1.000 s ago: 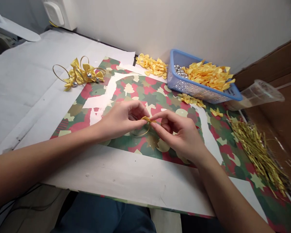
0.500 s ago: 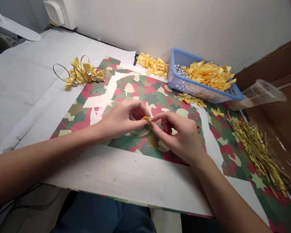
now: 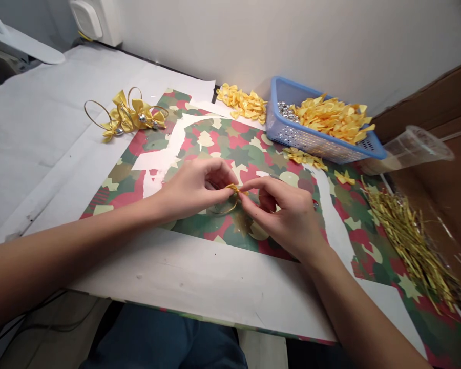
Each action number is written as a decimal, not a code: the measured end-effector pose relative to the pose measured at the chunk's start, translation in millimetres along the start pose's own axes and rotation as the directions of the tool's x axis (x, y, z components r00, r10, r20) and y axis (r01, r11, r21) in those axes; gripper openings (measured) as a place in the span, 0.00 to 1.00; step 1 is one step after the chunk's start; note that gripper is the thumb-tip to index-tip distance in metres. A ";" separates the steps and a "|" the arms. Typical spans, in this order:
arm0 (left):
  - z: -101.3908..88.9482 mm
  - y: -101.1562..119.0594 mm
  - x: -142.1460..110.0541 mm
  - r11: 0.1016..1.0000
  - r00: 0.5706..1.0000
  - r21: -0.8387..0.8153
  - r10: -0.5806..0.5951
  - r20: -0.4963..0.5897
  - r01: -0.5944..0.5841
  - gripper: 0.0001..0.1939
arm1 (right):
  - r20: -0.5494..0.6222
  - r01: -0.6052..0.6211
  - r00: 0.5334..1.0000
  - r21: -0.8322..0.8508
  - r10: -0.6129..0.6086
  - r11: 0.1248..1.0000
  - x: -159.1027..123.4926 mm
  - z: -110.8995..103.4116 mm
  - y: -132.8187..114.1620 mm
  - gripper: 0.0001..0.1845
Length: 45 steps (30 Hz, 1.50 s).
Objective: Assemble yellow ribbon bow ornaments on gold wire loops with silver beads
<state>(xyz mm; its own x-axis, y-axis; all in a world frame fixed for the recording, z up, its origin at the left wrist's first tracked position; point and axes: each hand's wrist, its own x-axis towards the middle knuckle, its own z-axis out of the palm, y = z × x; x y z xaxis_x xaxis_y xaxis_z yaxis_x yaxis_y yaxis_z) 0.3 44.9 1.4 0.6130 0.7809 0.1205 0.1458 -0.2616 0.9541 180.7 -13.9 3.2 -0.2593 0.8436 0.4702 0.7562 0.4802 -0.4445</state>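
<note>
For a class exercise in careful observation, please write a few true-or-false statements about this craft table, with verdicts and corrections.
1. The left hand and right hand both pinch a small yellow bow on a thin gold ring. True.
2. The blue basket holds green bows. False: it holds yellow bows and silver beads.
3. The clear plastic cup stands upright. False: it lies on its side.
4. Gold rings with bows lie beyond the left hand. True.
</note>
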 end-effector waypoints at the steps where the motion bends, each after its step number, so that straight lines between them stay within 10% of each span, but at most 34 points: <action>1: 0.2 -0.1 -0.2 1.000 1.000 0.001 -0.004 0.000 0.004 0.04 | -0.001 -0.006 1.000 -0.002 0.006 1.000 -0.4 0.0 0.2 0.04; 45: 4.1 -0.6 0.5 0.996 0.998 -0.068 -0.055 -0.044 0.052 0.04 | -0.010 0.004 1.000 -0.022 -0.004 1.000 -1.5 3.4 -2.2 0.04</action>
<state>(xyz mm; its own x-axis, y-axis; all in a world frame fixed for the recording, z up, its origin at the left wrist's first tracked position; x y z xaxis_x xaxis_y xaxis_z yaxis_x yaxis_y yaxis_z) 3.7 43.2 -0.3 0.5694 0.8182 0.0796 0.1246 -0.1816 0.9755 177.4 -15.4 0.8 -0.2566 0.8393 0.4793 0.7685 0.4780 -0.4255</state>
